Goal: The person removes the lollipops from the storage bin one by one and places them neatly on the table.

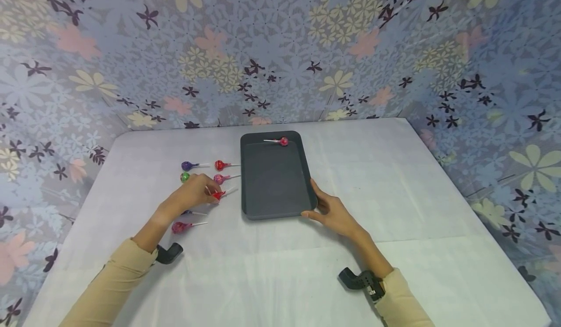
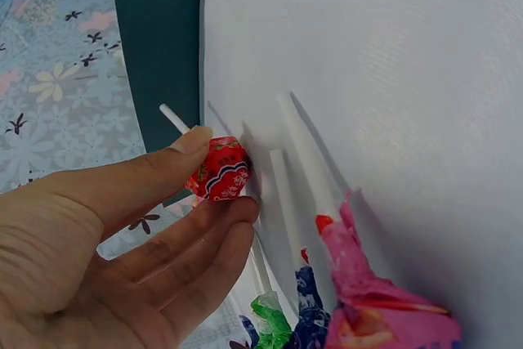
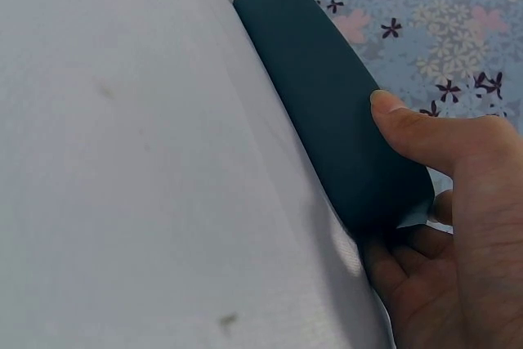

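My left hand [image 1: 195, 190] pinches a red-wrapped lollipop [image 2: 221, 171] between thumb and fingers, its white stick pointing toward the tray. My right hand [image 1: 335, 215] grips the near right corner of the dark grey tray [image 1: 278, 181], thumb on the near edge in the head view. Inside the tray, near its far wall, lies a pink-red lollipop [image 1: 283, 142]. Around my left hand lie a red lollipop [image 1: 220, 165], a pink one [image 1: 219, 179], a purple one [image 1: 187, 166] and a green one [image 1: 184, 177], partly hidden by the hand. Nearer me is another pink lollipop [image 1: 178, 227].
A dark blue lollipop [image 1: 187, 212] shows partly below my left hand. White cloth covers the table [image 1: 280, 278]. Flower-patterned fabric [image 1: 280, 49] rises along the table's far edge and both sides. Each wrist wears a black camera mount [image 1: 361, 279].
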`<action>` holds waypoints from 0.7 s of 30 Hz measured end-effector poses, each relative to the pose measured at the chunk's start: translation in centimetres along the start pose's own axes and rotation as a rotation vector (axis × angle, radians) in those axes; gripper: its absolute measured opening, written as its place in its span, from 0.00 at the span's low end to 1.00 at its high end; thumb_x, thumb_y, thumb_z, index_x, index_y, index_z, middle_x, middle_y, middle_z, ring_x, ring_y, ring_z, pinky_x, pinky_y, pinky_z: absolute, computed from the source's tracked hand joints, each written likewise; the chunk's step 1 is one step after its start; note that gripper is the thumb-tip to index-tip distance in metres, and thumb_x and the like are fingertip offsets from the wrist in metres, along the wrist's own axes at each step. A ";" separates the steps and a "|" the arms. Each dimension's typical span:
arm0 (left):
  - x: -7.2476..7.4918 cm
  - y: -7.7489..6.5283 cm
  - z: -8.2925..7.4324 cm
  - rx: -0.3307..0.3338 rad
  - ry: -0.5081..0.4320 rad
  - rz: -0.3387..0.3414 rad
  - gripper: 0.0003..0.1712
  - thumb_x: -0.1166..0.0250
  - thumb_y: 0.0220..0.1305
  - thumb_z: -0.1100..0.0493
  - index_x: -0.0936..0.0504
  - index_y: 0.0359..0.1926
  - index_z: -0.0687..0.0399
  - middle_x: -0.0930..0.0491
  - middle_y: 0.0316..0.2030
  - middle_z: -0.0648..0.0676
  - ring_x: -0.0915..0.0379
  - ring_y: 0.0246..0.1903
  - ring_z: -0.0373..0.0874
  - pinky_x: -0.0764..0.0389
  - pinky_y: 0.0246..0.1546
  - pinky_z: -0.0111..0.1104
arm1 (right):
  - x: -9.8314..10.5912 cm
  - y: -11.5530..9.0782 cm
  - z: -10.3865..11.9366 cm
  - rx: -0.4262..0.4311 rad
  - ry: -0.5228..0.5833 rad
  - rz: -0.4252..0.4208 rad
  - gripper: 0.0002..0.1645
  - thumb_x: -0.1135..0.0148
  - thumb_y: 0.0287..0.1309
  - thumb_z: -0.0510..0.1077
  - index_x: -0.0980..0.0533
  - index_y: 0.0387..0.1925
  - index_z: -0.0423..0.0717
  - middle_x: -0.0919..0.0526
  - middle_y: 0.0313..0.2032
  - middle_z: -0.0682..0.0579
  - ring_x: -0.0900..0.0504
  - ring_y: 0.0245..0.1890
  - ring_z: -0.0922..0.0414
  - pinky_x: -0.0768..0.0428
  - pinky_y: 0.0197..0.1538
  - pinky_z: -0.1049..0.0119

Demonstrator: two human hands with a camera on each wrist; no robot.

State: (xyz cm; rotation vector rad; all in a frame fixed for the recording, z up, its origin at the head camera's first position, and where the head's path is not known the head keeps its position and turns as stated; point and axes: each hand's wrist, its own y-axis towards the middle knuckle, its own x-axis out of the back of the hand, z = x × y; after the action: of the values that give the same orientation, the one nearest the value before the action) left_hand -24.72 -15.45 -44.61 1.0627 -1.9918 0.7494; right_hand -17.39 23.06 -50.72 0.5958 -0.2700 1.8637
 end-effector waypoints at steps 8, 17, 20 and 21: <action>0.3 -0.4 -0.4 -0.028 -0.005 0.010 0.14 0.28 0.56 0.63 0.13 0.44 0.63 0.13 0.40 0.57 0.19 0.37 0.47 0.21 0.37 0.36 | 0.1 -0.1 0.1 -0.014 -0.023 -0.003 0.57 0.31 0.57 0.52 0.55 0.77 0.47 0.42 0.72 0.38 0.28 0.64 0.43 0.24 0.60 0.56; -0.1 -0.4 -0.1 -0.042 0.002 0.023 0.14 0.28 0.55 0.65 0.13 0.44 0.62 0.13 0.39 0.58 0.19 0.38 0.49 0.17 0.41 0.40 | 0.0 0.0 0.1 -0.010 -0.033 -0.007 0.57 0.31 0.57 0.53 0.55 0.77 0.46 0.42 0.71 0.37 0.28 0.64 0.43 0.24 0.60 0.56; -0.2 -0.4 -0.1 -0.033 0.016 0.015 0.15 0.27 0.54 0.65 0.13 0.45 0.61 0.13 0.37 0.57 0.20 0.36 0.48 0.16 0.41 0.39 | 0.0 0.0 0.0 -0.007 -0.030 -0.008 0.57 0.31 0.57 0.53 0.55 0.77 0.46 0.42 0.71 0.37 0.29 0.64 0.43 0.24 0.60 0.56; -0.3 -0.4 -0.1 -0.034 0.023 0.011 0.15 0.27 0.53 0.66 0.13 0.45 0.62 0.13 0.37 0.57 0.21 0.35 0.47 0.16 0.40 0.39 | 0.0 0.0 0.0 -0.003 -0.031 -0.007 0.57 0.31 0.57 0.53 0.56 0.77 0.46 0.42 0.71 0.37 0.29 0.64 0.42 0.24 0.60 0.56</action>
State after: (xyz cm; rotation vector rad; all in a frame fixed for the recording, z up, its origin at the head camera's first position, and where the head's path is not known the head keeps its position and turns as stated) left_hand -24.28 -15.44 -44.71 1.0198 -1.9853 0.7275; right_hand -17.39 23.05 -50.68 0.6232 -0.2911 1.8480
